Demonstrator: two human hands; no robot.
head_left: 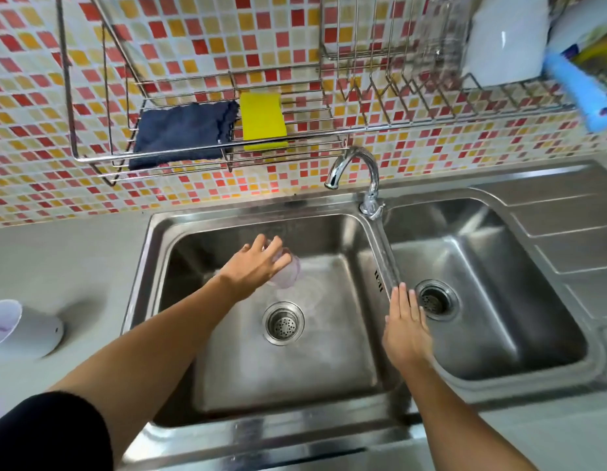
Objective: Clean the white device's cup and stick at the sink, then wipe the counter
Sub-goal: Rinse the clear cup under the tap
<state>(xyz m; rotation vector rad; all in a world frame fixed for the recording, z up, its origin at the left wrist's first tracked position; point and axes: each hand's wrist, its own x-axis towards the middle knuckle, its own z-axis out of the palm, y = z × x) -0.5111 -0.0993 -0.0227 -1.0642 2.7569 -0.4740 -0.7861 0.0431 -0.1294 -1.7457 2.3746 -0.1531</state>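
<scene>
My left hand (256, 265) holds a clear cup (288, 271) with a purple tint over the left basin of the steel sink (142, 266), its fingers round the cup's side. My right hand (405, 326) hovers flat with straight fingers over the divider between the two basins and holds nothing. The white device (26, 329) lies on the grey counter (74, 260) at the far left, with purple stains inside its rim. No stick is in view.
A chrome faucet (359, 175) stands behind the divider, its spout toward the left basin. A wire rack (206, 144) on the tiled wall carries a dark blue cloth (183, 134) and a yellow sponge (263, 120). A drainboard (567, 215) lies right of the sink.
</scene>
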